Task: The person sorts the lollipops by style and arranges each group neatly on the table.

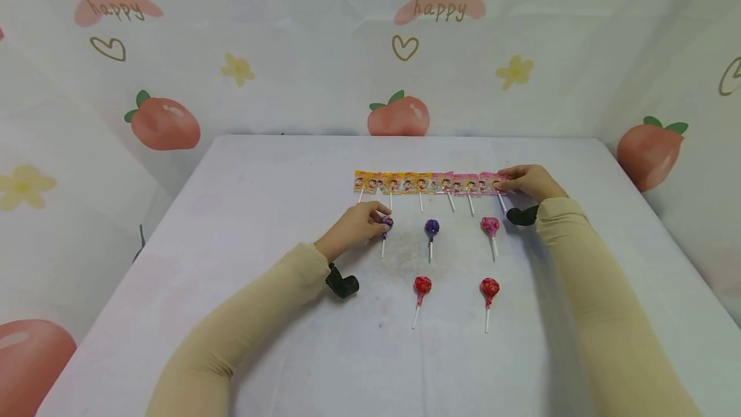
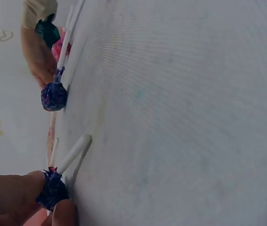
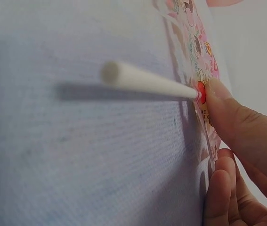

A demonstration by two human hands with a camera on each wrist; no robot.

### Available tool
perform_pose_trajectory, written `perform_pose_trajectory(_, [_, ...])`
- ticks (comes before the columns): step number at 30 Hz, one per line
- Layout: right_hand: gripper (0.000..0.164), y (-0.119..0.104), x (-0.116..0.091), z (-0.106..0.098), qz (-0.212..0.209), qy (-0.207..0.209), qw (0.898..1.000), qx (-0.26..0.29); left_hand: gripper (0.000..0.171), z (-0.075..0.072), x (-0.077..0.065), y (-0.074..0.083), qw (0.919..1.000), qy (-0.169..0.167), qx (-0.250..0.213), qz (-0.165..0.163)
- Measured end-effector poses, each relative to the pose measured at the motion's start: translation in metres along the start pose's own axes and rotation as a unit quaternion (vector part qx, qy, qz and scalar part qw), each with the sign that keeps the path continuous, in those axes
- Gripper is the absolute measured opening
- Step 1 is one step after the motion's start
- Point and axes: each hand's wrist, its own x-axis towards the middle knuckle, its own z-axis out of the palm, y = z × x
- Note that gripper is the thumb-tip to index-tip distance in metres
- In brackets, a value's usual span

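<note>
My left hand (image 1: pixel 354 227) pinches the wrapped head of a dark purple lollipop (image 2: pixel 53 190) between thumb and finger, its white stick pointing toward the front of the table. At the back right, my right hand (image 1: pixel 534 182) holds the pink-wrapped flat lollipop (image 1: pixel 489 180) at the right end of a row. In the right wrist view, the thumb lies on its printed wrapper (image 3: pixel 208 101), and its white stick (image 3: pixel 147 84) sticks out over the cloth. A second purple lollipop (image 1: pixel 431 227) lies just right of my left hand. A pink ball lollipop (image 1: pixel 490 226) lies below the right hand.
Yellow-wrapped flat lollipops (image 1: pixel 393 183) fill the left part of the back row. Two red lollipops (image 1: pixel 423 285) lie nearer the front of the white table (image 1: pixel 231 211). Behind it hangs a cloth printed with peaches (image 1: pixel 399 118). Each wrist carries a black camera (image 1: pixel 344 284).
</note>
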Motion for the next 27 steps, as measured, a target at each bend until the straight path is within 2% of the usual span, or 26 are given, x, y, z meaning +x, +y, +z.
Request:
perform_pose_trajectory(9, [0.061,0.001,-0.001,-0.001,-0.014,-0.005,1.0,-0.009,0.022,0.0,-0.002,0.002,0.9999,0.011,0.011,0.005])
perform_pose_trajectory(18, [0.061,0.0,-0.002,-0.002,-0.01,-0.007,1.0,-0.012,0.023,-0.014,-0.014,0.004,0.9991,0.021,-0.033,0.016])
perform_pose_trajectory(27, [0.063,0.002,-0.001,0.0,-0.01,-0.001,1.0,-0.011,0.023,-0.019,-0.024,-0.007,0.9985,0.013,-0.053,0.008])
